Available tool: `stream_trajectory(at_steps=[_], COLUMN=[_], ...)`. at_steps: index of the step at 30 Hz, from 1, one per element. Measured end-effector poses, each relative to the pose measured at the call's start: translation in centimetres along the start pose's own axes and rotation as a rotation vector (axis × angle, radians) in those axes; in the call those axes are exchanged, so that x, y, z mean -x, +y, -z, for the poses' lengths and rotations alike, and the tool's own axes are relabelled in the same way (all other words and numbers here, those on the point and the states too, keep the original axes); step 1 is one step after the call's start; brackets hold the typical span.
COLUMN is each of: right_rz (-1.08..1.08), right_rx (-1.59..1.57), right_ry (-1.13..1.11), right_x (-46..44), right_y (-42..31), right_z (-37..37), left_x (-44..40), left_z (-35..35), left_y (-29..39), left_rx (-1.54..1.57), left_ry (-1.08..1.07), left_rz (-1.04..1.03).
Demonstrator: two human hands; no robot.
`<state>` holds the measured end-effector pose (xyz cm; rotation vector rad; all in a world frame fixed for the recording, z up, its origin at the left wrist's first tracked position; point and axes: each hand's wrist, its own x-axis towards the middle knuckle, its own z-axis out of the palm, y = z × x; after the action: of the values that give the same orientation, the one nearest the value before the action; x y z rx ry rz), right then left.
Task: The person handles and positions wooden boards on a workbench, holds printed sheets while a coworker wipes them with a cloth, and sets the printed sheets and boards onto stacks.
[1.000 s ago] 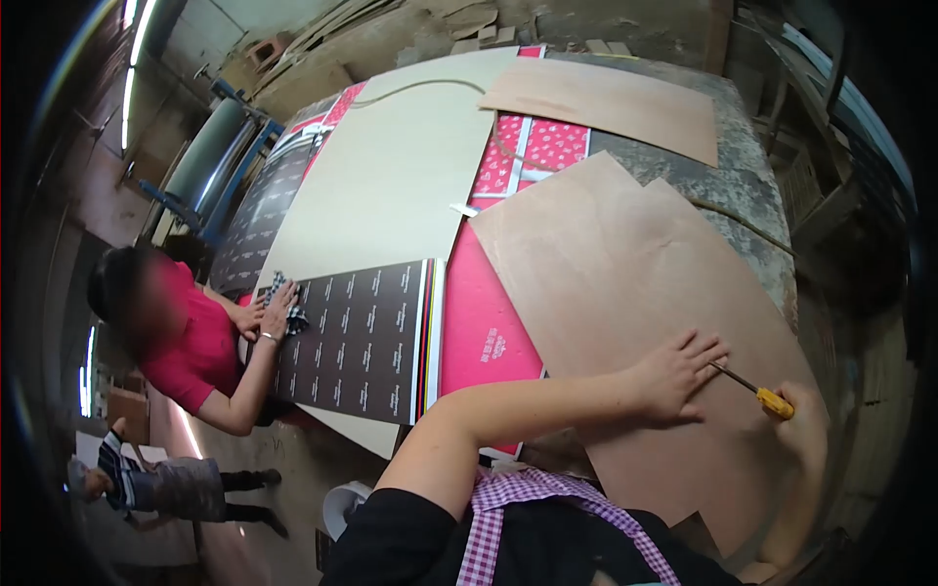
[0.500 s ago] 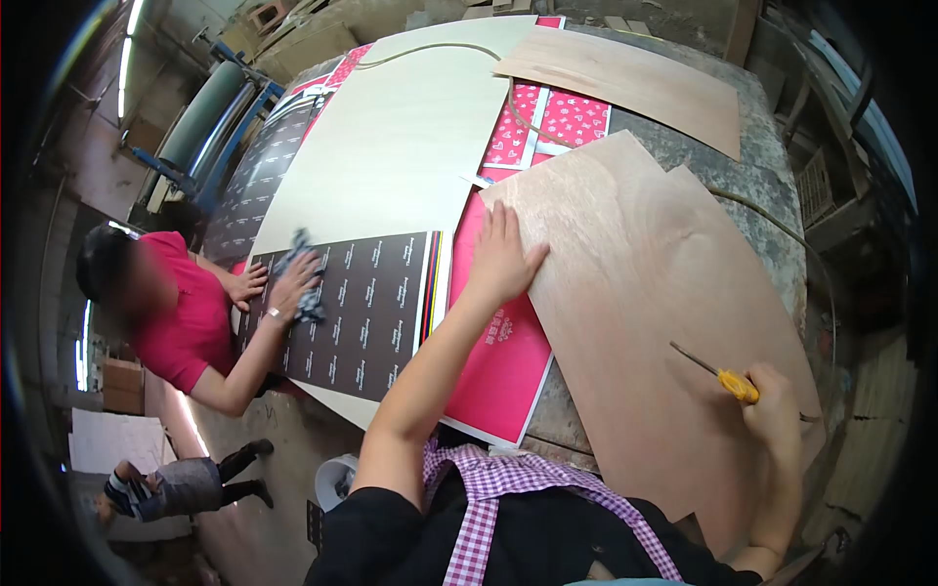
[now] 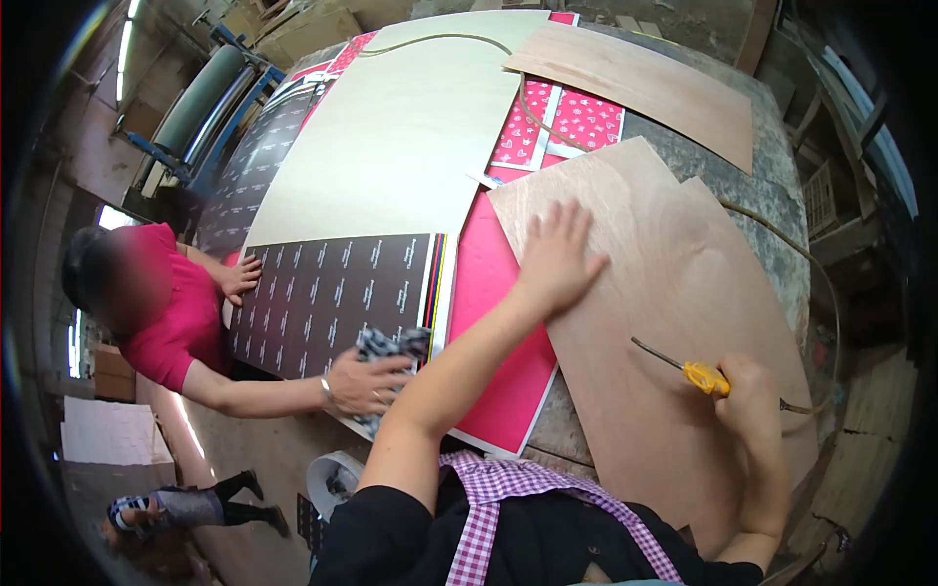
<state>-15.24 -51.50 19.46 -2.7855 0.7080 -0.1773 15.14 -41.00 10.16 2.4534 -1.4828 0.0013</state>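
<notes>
My left hand lies spread over the near-left part of a thin plywood sheet, fingers apart. In my right hand is a yellow air blow gun with a thin metal nozzle pointing up and left over the sheet. A brown hose comes from behind that hand and curves round the right side of the table. Another plywood sheet shows partly under this one. Pink printed sheet lies beside it, partly hidden by my left forearm.
Across from my left arm, a co-worker presses a checked cloth on dark printed sheet, close to my forearm. A pale board and another plywood piece lie farther back. A white bucket stands below the table edge.
My left hand has slid right across the plywood. My right hand has moved left with the air blow gun. The co-worker's cloth has come right, towards my forearm.
</notes>
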Motion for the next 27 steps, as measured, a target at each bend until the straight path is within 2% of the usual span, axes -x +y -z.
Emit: stream_trajectory(at_steps=[3,5,9,10,12,16,18,20,27], right_rz=[-0.029,-0.058,-0.139,-0.153,-0.179,-0.194,-0.18,-0.193,-0.182], right_rx=[-0.013,-0.01,0.019,0.018,0.018,-0.012,-0.022,-0.056,0.001], right_ry=[-0.008,0.084,0.051,0.059,0.074,0.067,0.08,0.104,0.244], right_x=[0.4,0.7,2.2,2.5,2.9,2.6,2.0,1.1,-0.7], right_y=[-0.1,0.2,1.7,1.9,2.2,2.6,2.9,3.3,3.8], right_z=[0.1,0.1,0.1,0.2,0.5,0.7,0.4,0.3,0.8], left_x=[-3.0,-3.7,-3.9,-3.9,-3.4,-2.1,-2.9,-5.2,-16.2], left_z=[0.5,0.6,1.2,1.1,1.0,0.1,-0.5,-1.6,-4.1], left_y=[-2.5,-3.4,-3.8,-3.8,-2.7,3.3,6.1,8.0,5.0], left_rx=[-0.007,-0.048,-0.024,-0.094,-0.105,-0.057,0.034,0.082,0.082], left_ry=[0.038,0.028,0.012,0.045,-0.043,-0.087,-0.098,-0.067,0.017], left_rz=[0.237,0.318,0.434,0.396,0.305,-0.124,-0.288,-0.357,-0.103])
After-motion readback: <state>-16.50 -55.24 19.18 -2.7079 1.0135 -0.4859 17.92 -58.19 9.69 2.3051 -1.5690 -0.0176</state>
